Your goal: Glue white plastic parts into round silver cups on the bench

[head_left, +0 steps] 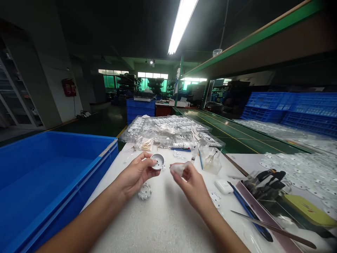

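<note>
Between the thumb and fingers of my left hand (139, 172) is a small round white cup-shaped part (158, 162), its hollow side turned toward me. My right hand (191, 184) is closed on a crumpled white cloth or tissue (180, 168), a short way right of the part and apart from it. Below my left hand, a round white part with knobs around its rim (144, 192) lies on the white table (158, 225). Another white ring-shaped part (215, 198) lies beside my right forearm, partly hidden by it.
A large blue bin (52, 158) stands left of the table. Clear trays of white parts (171, 126) lie at the back, with cotton swabs (146, 144) in front. On the right are a white case (224, 186), a blue knife (252, 214), metal tweezers (273, 228) and a tool box (265, 211).
</note>
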Demonstrator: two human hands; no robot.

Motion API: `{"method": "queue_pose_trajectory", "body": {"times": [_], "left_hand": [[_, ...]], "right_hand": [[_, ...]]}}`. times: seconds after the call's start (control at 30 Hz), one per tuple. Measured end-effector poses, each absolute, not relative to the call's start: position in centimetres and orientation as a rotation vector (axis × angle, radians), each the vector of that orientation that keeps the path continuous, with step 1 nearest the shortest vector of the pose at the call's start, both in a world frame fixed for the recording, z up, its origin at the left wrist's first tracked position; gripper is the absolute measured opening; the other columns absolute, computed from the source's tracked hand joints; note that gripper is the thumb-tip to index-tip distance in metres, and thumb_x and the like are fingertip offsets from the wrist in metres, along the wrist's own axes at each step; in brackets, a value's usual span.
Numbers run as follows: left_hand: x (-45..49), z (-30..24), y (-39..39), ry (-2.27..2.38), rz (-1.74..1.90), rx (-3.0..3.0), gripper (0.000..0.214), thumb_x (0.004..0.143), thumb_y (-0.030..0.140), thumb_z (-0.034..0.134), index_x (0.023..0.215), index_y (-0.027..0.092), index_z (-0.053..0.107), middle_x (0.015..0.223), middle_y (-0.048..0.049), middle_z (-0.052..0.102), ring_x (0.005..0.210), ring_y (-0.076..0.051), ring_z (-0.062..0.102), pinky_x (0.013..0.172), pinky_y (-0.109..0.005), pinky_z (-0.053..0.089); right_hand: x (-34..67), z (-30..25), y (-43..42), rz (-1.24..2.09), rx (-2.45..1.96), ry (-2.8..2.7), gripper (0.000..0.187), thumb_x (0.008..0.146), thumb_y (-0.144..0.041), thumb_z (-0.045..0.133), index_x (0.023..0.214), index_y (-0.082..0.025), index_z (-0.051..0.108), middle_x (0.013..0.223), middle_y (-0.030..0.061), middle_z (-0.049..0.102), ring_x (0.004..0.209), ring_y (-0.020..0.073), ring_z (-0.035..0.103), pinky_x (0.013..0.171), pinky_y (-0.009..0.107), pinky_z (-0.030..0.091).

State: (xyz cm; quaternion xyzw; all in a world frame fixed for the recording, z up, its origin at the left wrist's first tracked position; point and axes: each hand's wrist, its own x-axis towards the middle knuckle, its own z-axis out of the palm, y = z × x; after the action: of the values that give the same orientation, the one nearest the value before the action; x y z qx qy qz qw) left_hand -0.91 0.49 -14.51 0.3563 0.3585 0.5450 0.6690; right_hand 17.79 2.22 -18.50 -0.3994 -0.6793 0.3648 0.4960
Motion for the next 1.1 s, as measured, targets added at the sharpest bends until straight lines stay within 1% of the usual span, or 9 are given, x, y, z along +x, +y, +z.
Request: {"method": "queue_pose_trajectory", "body": {"times": [0.1, 0.2, 0.27, 0.37, 0.43, 0.57, 0.73, 0.93, 1.1], "left_hand": [[-0.7, -14.9, 0.6, 0.792, 1.167, 0.76, 0.023, 0.075, 0.012, 0.067, 0.083, 0.017, 0.045, 0.088, -0.004, 0.058, 0.075, -0.011, 0.057, 0.072, -0.024, 0.051], [-0.4, -15.1, 0.5, 0.796, 1.11, 0.721, 0.022, 0.075, 0.01, 0.065, 0.082, 0.016, 0.045, 0.09, -0.0047, 0.058, 0.075, -0.011, 0.057, 0.07, -0.023, 0.051], [-0.3, -15.1, 0.3, 0.8, 1.077, 0.718, 0.023, 0.075, 0.01, 0.065, 0.081, 0.016, 0.045, 0.089, -0.005, 0.058, 0.074, -0.011, 0.057, 0.069, -0.023, 0.05], [-0.1, -15.1, 0.0, 0.806, 1.037, 0.737, 0.022, 0.075, 0.01, 0.066, 0.081, 0.016, 0.045, 0.088, -0.0048, 0.059, 0.074, -0.011, 0.057, 0.069, -0.023, 0.05], [-0.1, -15.1, -0.1, 0.809, 1.02, 0.751, 0.022, 0.075, 0.01, 0.066, 0.082, 0.016, 0.046, 0.087, -0.0045, 0.059, 0.074, -0.012, 0.057, 0.069, -0.023, 0.05], [0.0, -15.3, 0.0, 0.792, 1.007, 0.748, 0.025, 0.072, 0.01, 0.069, 0.078, 0.016, 0.045, 0.084, -0.004, 0.057, 0.073, -0.012, 0.057, 0.067, -0.023, 0.049], [-0.1, -15.3, -0.1, 0.787, 0.983, 0.748, 0.026, 0.072, 0.011, 0.07, 0.079, 0.016, 0.046, 0.086, -0.005, 0.058, 0.074, -0.012, 0.057, 0.067, -0.024, 0.049], [0.1, -15.3, -0.3, 0.779, 0.956, 0.745, 0.025, 0.071, 0.012, 0.071, 0.079, 0.016, 0.047, 0.088, -0.006, 0.059, 0.074, -0.013, 0.058, 0.067, -0.024, 0.049], [0.1, -15.3, -0.4, 0.773, 0.946, 0.746, 0.025, 0.072, 0.012, 0.07, 0.077, 0.016, 0.046, 0.085, -0.0053, 0.059, 0.073, -0.013, 0.058, 0.067, -0.024, 0.049]], "right_hand": [[18.3, -16.8, 1.4, 0.883, -0.855, -1.504, 0.029, 0.084, -0.046, 0.061, 0.092, -0.019, 0.054, 0.096, 0.0082, 0.066, 0.09, 0.0219, 0.062, 0.08, 0.034, 0.05], [18.5, -15.8, 0.4, 0.735, -0.882, -1.47, 0.032, 0.086, -0.048, 0.057, 0.103, -0.021, 0.057, 0.079, 0.0023, 0.062, 0.07, 0.0167, 0.058, 0.063, 0.027, 0.048], [18.4, -15.7, -0.2, 0.643, -0.912, -1.426, 0.031, 0.083, -0.047, 0.06, 0.102, -0.023, 0.058, 0.081, 0.0008, 0.06, 0.064, 0.0147, 0.054, 0.057, 0.025, 0.045], [18.3, -15.9, -0.9, 0.544, -0.936, -1.407, 0.025, 0.08, -0.044, 0.064, 0.095, -0.024, 0.057, 0.09, 0.0004, 0.059, 0.067, 0.0143, 0.053, 0.059, 0.025, 0.043], [18.3, -16.1, -1.3, 0.462, -0.935, -1.422, 0.021, 0.081, -0.041, 0.062, 0.092, -0.024, 0.056, 0.087, 0.0001, 0.057, 0.066, 0.0144, 0.052, 0.06, 0.025, 0.041], [18.4, -16.4, -1.6, 0.334, -0.888, -1.449, 0.014, 0.087, -0.036, 0.055, 0.088, -0.022, 0.053, 0.078, 0.0, 0.053, 0.059, 0.0137, 0.049, 0.054, 0.025, 0.037], [18.5, -16.8, -1.1, 0.086, -0.809, -1.495, 0.008, 0.089, -0.03, 0.053, 0.091, -0.022, 0.052, 0.082, 0.0008, 0.053, 0.072, 0.016, 0.053, 0.063, 0.026, 0.042], [18.7, -17.3, -1.0, 0.093, -0.839, -1.506, 0.007, 0.09, -0.03, 0.052, 0.091, -0.022, 0.05, 0.077, 0.0005, 0.051, 0.062, 0.0153, 0.049, 0.054, 0.027, 0.037], [18.6, -17.4, -1.0, 0.117, -0.813, -1.52, 0.006, 0.091, -0.028, 0.051, 0.09, -0.023, 0.049, 0.073, -0.0014, 0.049, 0.059, 0.0138, 0.047, 0.053, 0.027, 0.034]]}}
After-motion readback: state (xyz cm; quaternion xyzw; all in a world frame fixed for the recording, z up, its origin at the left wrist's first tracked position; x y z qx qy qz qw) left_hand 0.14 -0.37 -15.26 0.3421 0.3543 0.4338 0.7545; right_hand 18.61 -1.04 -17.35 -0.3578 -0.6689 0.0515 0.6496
